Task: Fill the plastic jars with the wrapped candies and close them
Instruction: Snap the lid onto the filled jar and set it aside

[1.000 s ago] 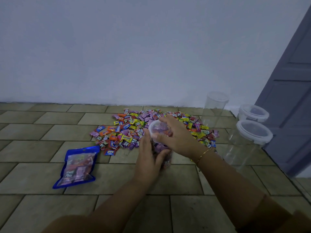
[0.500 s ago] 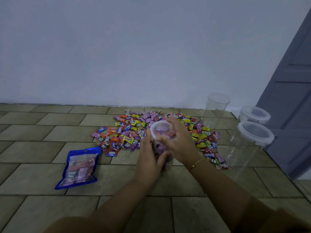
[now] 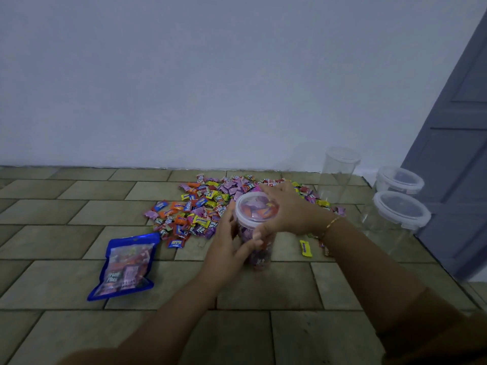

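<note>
A tall clear plastic jar (image 3: pixel 259 255) full of wrapped candies stands on the tiled floor in front of me. Its clear lid (image 3: pixel 254 210) sits on top. My left hand (image 3: pixel 229 243) grips the jar's body from the left. My right hand (image 3: pixel 287 210) curls round the lid's right rim, thumb at the front. Behind the jar lies a spread pile of wrapped candies (image 3: pixel 195 206) in pink, orange, yellow and blue. One yellow candy (image 3: pixel 305 248) lies apart, to the right of the jar.
A blue candy pouch (image 3: pixel 126 267) lies on the floor to the left. A tall jar with nothing in it (image 3: pixel 337 175) stands by the wall. Two lidded clear jars (image 3: pixel 395 222) (image 3: pixel 399 179) stand at the right, next to a grey door (image 3: pixel 458 159).
My right hand has shifted round the lid's rim while the left keeps hold of the jar. A yellow candy now shows to the jar's right.
</note>
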Available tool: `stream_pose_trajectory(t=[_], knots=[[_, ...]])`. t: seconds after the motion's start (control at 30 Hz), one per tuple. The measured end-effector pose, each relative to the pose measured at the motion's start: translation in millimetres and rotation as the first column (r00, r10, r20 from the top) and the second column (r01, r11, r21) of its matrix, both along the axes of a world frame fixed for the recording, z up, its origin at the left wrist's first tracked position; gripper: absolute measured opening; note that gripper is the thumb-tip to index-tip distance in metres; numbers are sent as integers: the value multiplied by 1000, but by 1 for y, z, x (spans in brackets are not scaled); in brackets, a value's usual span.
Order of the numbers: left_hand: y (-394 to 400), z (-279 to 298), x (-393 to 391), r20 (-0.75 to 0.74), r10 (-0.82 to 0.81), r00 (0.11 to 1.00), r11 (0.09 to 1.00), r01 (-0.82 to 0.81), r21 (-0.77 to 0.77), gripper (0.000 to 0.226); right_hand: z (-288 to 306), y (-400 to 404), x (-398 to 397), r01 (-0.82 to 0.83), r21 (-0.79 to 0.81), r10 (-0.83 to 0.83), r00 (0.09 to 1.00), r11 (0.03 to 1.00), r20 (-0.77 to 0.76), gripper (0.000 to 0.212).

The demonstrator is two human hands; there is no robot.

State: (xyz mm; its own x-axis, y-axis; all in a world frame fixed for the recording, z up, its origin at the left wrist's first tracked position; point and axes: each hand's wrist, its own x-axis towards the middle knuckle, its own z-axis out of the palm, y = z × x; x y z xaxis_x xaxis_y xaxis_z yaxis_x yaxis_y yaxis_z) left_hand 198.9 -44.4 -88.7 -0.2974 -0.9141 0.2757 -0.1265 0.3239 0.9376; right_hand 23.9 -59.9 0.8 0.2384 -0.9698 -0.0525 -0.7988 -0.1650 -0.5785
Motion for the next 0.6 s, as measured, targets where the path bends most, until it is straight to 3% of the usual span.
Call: stream_pose_trajectory(t=[0.13,0.23,0.3,0.6], knots=[[-10,8,12,-14,-111,994,990,111,92,79,-3,-9,5,27,-56,-33,994,998,-104,109],[-16,15,17,-1,-141,990,982,140,129,78,-8,-4,9,62,-19,-59,988,998,141,91],[-18,16,18,-6,-148,989,978,147,146,80,-9,1,10,69,-23,-62,972,997,226,89],[-15,22,20,-25,-189,982,967,190,170,76,-6,15,18,95,-131,-71,983,987,171,96]])
